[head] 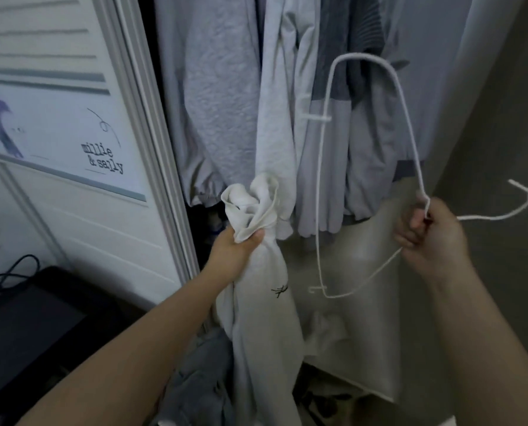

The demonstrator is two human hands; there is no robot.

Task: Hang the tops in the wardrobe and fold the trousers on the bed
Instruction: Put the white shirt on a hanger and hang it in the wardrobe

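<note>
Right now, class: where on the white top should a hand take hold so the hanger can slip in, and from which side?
Probably the neck opening, bunched above the left hand. Come from the right, where the hanger hangs in the right hand.

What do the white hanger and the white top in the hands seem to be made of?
White hanger: probably coated wire or thin plastic, since it is a slim, smooth rod with tight bends. White top: soft matte knit, perhaps cotton, since it bunches and drapes limply.
</note>
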